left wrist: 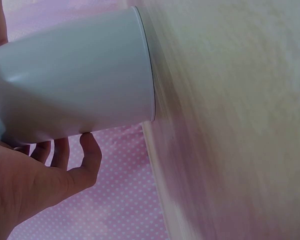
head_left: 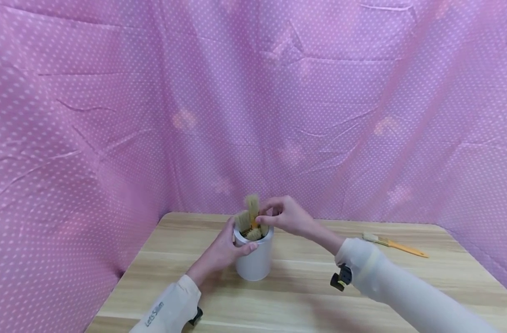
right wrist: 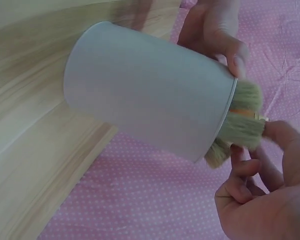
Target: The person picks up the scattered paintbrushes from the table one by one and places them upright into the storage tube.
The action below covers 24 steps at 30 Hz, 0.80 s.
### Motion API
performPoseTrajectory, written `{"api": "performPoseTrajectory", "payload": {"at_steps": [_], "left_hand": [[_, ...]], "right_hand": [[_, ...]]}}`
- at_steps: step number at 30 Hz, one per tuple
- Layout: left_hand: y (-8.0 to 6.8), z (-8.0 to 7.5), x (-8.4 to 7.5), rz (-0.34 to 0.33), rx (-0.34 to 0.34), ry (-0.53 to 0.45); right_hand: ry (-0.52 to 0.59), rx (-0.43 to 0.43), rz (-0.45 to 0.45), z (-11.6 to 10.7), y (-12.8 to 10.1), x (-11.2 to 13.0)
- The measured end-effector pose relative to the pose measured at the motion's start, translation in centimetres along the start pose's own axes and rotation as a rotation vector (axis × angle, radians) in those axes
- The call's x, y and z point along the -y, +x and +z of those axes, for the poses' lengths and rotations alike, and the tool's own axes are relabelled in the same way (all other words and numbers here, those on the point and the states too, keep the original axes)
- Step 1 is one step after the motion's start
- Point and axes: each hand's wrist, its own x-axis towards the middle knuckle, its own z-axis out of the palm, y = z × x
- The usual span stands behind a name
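Note:
A white cylindrical cup (head_left: 255, 259) (left wrist: 75, 75) (right wrist: 145, 95) stands upright on the wooden table (head_left: 303, 296). Several bristle brushes (head_left: 250, 221) (right wrist: 242, 122) stick out of its top, bristles up. My left hand (head_left: 226, 249) (left wrist: 35, 175) grips the cup around its upper wall from the left. Just above the rim, my right hand (head_left: 284, 215) (right wrist: 260, 190) pinches one of the brushes with its fingertips. The handles are hidden inside the cup.
Another brush with an orange handle (head_left: 396, 246) lies on the table at the right rear. Pink dotted cloth (head_left: 253, 101) walls the table at the back and both sides. Bare table lies in front of the cup.

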Motion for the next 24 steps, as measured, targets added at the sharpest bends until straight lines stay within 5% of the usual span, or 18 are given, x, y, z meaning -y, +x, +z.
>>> {"api": "performPoseTrajectory", "payload": {"at_steps": [8,14,24], "left_hand": [[0.0,0.3,-0.8,0.063,-0.022,-0.030],[0.1,0.6,-0.7,0.012,-0.042,-0.029],[0.6,0.0,0.1,0.043,-0.040,0.002]], "right_hand": [[0.017,0.000,-0.044,-0.8,-0.6,0.0],[0.021,0.006,-0.086,-0.9,-0.9,0.1],[0.009,-0.094,0.118,-6.9,-7.0,-5.7]]}}
